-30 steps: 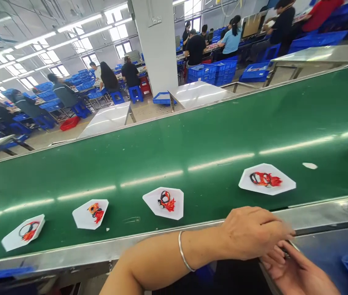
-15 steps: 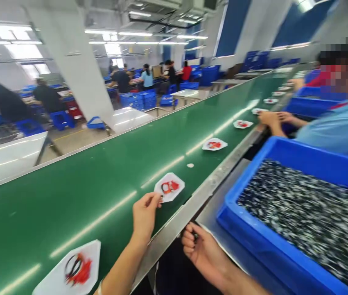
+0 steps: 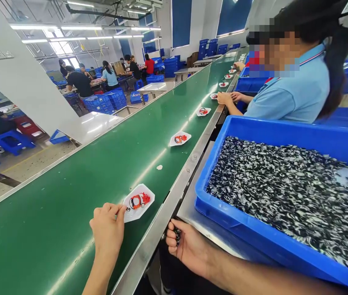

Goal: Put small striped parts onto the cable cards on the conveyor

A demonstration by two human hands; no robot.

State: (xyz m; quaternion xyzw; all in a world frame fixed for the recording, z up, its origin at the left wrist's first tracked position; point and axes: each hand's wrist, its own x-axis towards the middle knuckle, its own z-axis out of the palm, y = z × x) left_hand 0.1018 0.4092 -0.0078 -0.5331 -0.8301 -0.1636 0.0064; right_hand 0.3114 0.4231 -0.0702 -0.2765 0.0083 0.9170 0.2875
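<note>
My left hand is over the green conveyor belt, thumb and forefinger pinched at the near corner of a white angular tray. A small dark piece shows at those fingertips, partly hidden by them. Red and black bits lie inside the tray. Beside the metal rail, my right hand is curled, palm up, around several small black-and-white pieces. To its right stands a blue bin holding a heap of similar black-and-white pieces.
Further along the belt lie more white trays, including one tray past a pale spot. A co-worker in a light blue shirt has both hands at a tray. The metal rail edges the belt. Other people sit at tables behind.
The view has swung right, showing more of the bin and the co-worker. The nearest tray at lower left has left the picture. My left hand stays at the same tray; my right stays curled.
</note>
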